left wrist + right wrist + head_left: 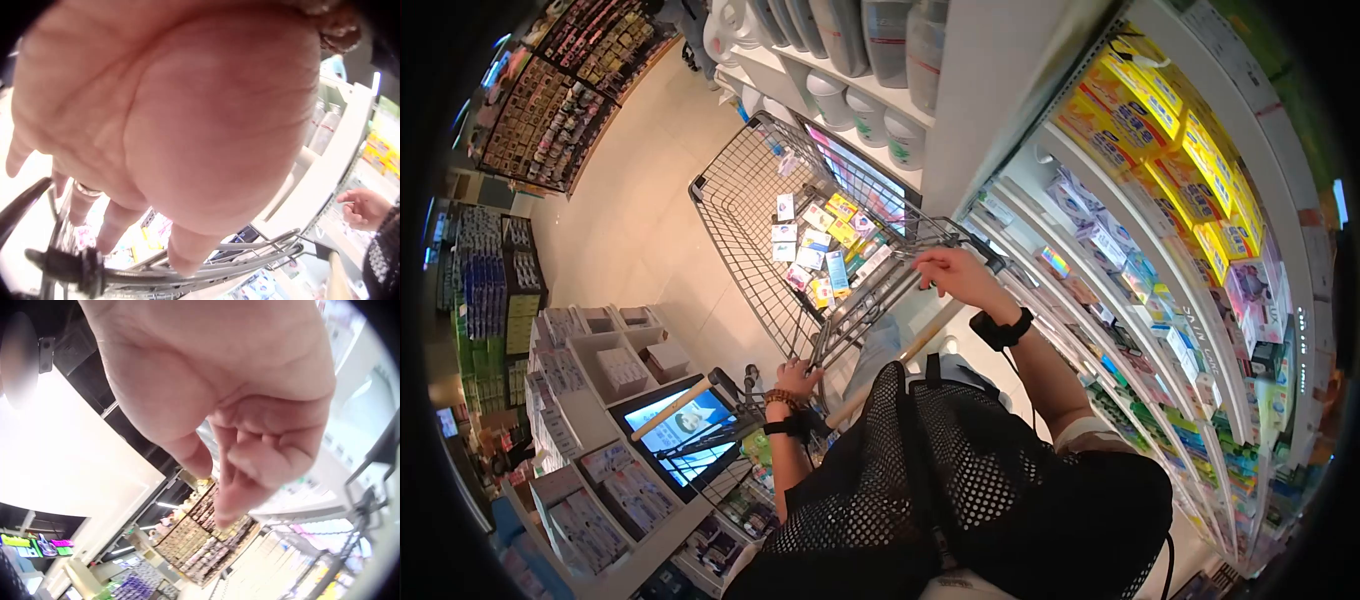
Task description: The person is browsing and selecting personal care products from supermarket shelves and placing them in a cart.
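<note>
**Cart: both hands at near rim**

We stand behind a wire cart in a shop aisle. L hand rests on the cart's near L corner. The wrist view shows its fingers fairly straight, tips down at the wire, not wrapped round it. R hand sits over the near R rim, well apart from the L hand. Its fingers are loosely curled w/ nothing in them. Whether it touches the rim, we cannot tell.

Inside the cart is a scatter of small boxes, white, blue & yellow, lying flat on the wire floor toward the near end.

Surroundings: shelves on our R carry yellow packs up top, w/ smaller packs below. White jugs stand on a shelf beyond the cart. A lit screen sits just L of the L hand.
</note>
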Tool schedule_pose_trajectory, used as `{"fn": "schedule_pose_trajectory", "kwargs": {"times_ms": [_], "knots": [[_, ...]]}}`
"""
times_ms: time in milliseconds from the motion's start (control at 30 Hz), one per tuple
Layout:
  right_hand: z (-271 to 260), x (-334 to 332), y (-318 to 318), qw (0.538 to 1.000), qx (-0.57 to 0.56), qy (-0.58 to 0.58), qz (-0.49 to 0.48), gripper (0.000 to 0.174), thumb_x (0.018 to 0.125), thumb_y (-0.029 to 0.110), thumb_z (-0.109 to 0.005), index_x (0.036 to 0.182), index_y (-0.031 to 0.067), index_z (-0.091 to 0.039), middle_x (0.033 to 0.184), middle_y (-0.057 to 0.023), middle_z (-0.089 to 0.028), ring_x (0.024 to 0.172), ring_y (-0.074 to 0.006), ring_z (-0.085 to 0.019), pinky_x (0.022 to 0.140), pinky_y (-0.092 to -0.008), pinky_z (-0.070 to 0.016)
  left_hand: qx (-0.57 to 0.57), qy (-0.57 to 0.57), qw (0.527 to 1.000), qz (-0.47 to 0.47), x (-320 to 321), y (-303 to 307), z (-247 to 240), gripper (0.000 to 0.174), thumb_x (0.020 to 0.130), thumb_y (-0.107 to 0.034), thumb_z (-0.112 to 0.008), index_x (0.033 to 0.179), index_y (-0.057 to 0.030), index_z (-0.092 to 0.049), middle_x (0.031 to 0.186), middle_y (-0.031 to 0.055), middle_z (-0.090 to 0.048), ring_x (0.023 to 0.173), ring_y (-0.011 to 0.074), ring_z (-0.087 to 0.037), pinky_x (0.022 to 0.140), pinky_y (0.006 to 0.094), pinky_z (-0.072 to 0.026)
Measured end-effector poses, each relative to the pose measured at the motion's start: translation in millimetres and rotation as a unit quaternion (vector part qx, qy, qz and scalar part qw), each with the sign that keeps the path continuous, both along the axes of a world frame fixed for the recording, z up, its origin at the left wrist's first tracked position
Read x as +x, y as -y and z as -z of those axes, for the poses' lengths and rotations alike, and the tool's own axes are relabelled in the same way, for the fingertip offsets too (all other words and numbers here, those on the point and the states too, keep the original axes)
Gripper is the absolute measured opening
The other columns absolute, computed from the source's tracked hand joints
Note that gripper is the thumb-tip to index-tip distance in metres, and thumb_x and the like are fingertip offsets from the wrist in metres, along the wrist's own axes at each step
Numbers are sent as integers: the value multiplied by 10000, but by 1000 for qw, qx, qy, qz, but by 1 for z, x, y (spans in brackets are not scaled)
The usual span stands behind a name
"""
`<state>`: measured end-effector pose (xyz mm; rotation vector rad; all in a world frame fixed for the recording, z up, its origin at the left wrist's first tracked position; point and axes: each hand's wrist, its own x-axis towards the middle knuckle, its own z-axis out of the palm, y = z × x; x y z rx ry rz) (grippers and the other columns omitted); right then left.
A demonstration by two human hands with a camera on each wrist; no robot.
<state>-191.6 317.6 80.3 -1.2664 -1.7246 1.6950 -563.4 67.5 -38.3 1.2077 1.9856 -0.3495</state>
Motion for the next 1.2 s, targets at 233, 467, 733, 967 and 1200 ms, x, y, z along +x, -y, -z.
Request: {"fn": "schedule_pose_trajectory", "kwargs": {"times_ms": [233, 467, 733, 967, 1200], "knots": [[64, 191, 77, 902, 228, 292, 221, 155, 898, 166, -635, 964, 36, -686, 811, -171, -701, 764, -372, -674, 679, -468, -534, 367, -18, 926, 83, 112, -77, -61, 340, 913, -271, -698, 1146, -26, -675, 1203, 187, -654, 1096, 417, -569, 956, 493, -474], [121, 270, 106, 715, 432, 445, 323, 445, 849, 173, -706, 1250, 32, -575, 1145, -209, -645, 1178, -408, -536, 1022, -531, -409, 198, 19, 960, 199, 233, -95, -59, 702, 913, -337, -685, 1432, 13, -368, 1236, 277, -620, 1063, 463, -642, 884, 519, -543], [151, 302, 40, 692, 366, 529, 328, 347, 925, 408, -668, 805, 84, -691, 761, -145, -692, 834, -342, -655, 854, -487, -437, 183, 23, 964, 191, 235, -95, -53, 929, 879, -369, -717, 1548, 11, -195, 1334, 324, -558, 1128, 463, -630, 948, 512, -536], [108, 279, 83, 759, 446, 379, 284, 312, 840, 168, -744, 1119, 64, -651, 1033, -158, -694, 1016, -343, -638, 900, -449, -490, 128, 42, 961, 241, 231, -113, -74, 827, 877, -344, -709, 1477, 14, -266, 1186, 308, -650, 1087, 478, -641, 931, 528, -534], [-13, 179, 115, 967, 62, -52, 243, 330, 895, 163, -760, 1188, 29, -692, 716, -26, -655, 571, -111, -591, 504, -304, -465, 376, 343, 826, 243, 261, -150, -160, 974, 763, -123, -860, 1563, -80, -306, 1453, 166, -516, 1280, 303, -553, 1026, 413, -497]]}}
